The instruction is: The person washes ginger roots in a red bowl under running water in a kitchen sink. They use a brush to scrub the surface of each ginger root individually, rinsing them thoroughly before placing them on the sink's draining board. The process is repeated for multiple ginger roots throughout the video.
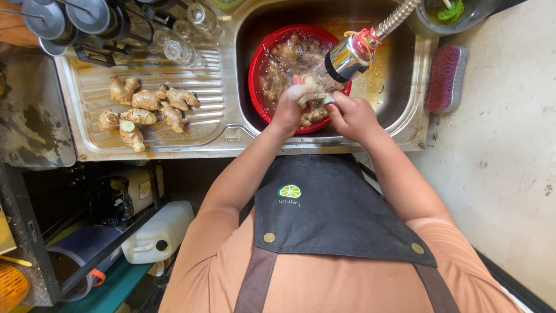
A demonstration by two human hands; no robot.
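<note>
- One piece of ginger (313, 93) sits between both hands, held over the near rim of the red basin (258, 61), right under the faucet head.
- Left hand (292, 104) is curled around the ginger piece from its left side, fingers wrapped over it.
- Right hand (350, 116) closes on the same piece from the right, thumb and fingers pinching its end; the two hands nearly touch.
- Red basin stands inside the steel sink (405, 98) and holds murky water with more ginger roots (286, 55) soaking in it.
- Chrome faucet head (344, 61), with red and yellow bands wound around its neck, hangs over the basin's right edge on a flexible metal hose.
- Seven or so ginger roots (147, 107) lie in a loose cluster on the ribbed drainboard (202, 87), well to the left of the basin.
- Upturned glasses (179, 49) stand at the far edge of the drainboard, up and left of the basin.
- Scrub brush (446, 78) with dark red bristles rests on the counter right of the sink.
</note>
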